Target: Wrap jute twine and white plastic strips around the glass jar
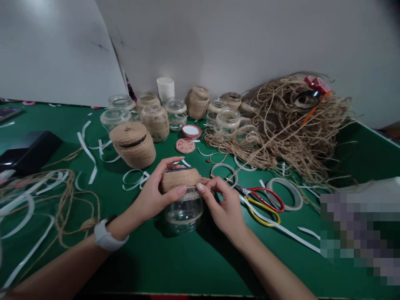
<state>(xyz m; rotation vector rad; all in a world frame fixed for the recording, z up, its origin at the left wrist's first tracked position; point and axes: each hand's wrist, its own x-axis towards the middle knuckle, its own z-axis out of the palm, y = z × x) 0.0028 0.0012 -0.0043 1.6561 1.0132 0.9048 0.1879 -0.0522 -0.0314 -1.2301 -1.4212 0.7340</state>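
Observation:
A glass jar (183, 210) is held just above the green table, its upper part wound with tan twine (179, 178) and its lower part bare glass. My left hand (159, 189) wraps round the twined part from the left, thumb across the front. At the jar's right side, my right hand (220, 200) pinches with thumb and index finger at the lower edge of the winding, where a strand of twine (242, 166) runs back to the right. Red and yellow handled scissors (262, 202) lie right of my right hand.
A twine-covered jar (134, 146) stands at the back left. Several glass jars (176, 112), white cups (165, 88) and two lids (185, 146) are behind. A twine heap (290, 129) fills the back right. Tape rolls (286, 193) and white strips (87, 154) lie about.

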